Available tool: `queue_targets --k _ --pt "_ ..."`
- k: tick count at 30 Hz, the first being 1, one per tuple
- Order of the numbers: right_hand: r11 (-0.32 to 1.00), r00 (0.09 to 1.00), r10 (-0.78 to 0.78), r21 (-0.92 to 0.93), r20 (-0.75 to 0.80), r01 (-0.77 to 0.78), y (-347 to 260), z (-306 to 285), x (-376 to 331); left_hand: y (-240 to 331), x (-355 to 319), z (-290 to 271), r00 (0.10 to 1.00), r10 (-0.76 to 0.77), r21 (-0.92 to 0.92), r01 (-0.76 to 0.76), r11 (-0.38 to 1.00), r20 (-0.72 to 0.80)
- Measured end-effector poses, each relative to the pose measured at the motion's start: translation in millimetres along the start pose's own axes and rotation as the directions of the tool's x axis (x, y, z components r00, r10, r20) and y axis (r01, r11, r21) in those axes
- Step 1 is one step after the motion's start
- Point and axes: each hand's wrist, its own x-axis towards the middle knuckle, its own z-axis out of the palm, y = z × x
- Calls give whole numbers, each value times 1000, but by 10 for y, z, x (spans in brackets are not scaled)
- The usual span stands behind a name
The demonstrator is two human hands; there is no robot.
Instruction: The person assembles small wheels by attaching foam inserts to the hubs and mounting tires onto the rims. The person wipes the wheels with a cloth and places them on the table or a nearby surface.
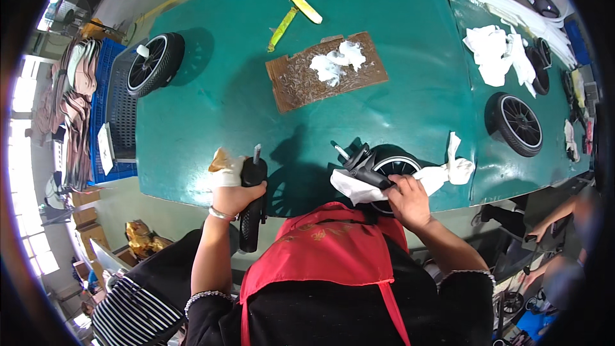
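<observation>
At the table's near edge, my left hand (236, 197) is closed around a black wheel in its fork (252, 218), held edge-on with a metal pin (257, 152) pointing up. A cream cloth with a brown patch (224, 168) sits at the same hand. My right hand (410, 200) is closed on the black fork (366, 170) of a second wheel (397, 163), which lies on the table with its metal pin (341, 152) toward the upper left. White cloth (353, 187) is tucked under this wheel, and a knotted white cloth (458, 170) extends to its right.
On the green table (211, 115), a brown cardboard piece (288, 90) bears white grease-like lumps (336, 64). Two yellow-handled tools (301, 5) lie crossed beyond it. Other wheels stand left (155, 64) and right (517, 124). White cloths (490, 54) lie far right; a co-worker's arms (554, 218) show there.
</observation>
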Motion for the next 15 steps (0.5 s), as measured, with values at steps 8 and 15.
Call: queue_targets --k 8,15 --pt "789 703 356 -205 -615 -579 1255 -961 -111 -345 -360 106 995 -91 -146 86 986 -32" --pt "969 969 242 35 60 -244 -62 -190 531 -138 -377 163 995 -72 -74 67 995 -69"
